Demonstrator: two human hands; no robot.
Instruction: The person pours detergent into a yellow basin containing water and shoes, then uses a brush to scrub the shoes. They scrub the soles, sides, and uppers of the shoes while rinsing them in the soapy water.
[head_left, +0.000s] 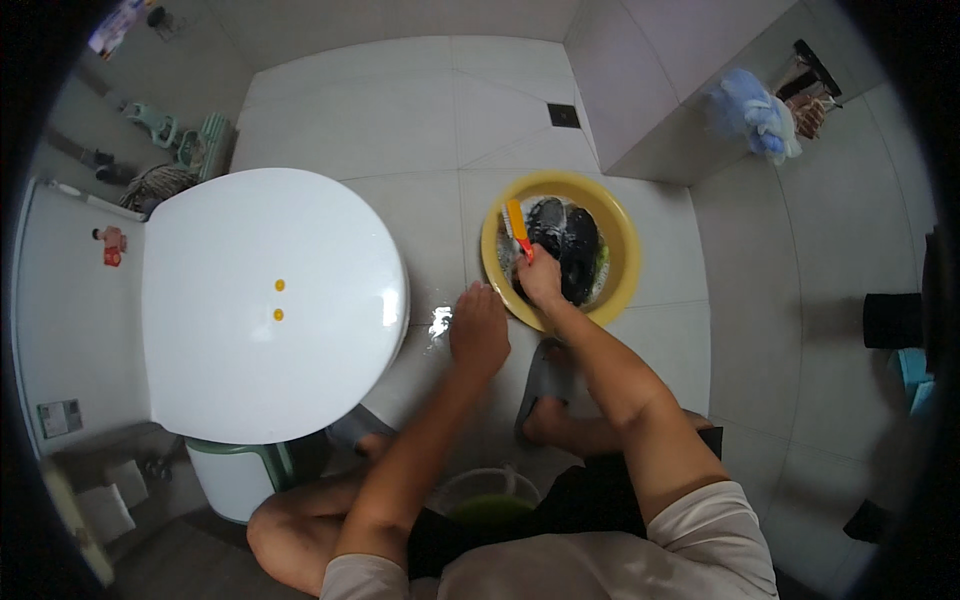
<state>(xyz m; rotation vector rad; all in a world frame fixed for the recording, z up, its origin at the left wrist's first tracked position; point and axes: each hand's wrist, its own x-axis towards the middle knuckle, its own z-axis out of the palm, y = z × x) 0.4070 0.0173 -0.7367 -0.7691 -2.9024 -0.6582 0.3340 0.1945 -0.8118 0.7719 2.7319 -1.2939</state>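
Observation:
A yellow plastic basin stands on the tiled floor in front of me. Inside it, a pair of black shoes lies side by side in sudsy water. My right hand reaches over the basin's near side and grips a scrubbing brush by its red handle. The brush's orange back faces up, with pale bristles turned to the left. Just outside the basin's left rim is my left hand, fingers extended and nothing visible in it; whether its fingertips touch the rim is unclear.
A white toilet with its lid down takes up the left side. Below it stands a white-and-green bin. A clear bucket with green contents sits between my legs. A floor drain lies beyond the basin; bath puffs hang at right.

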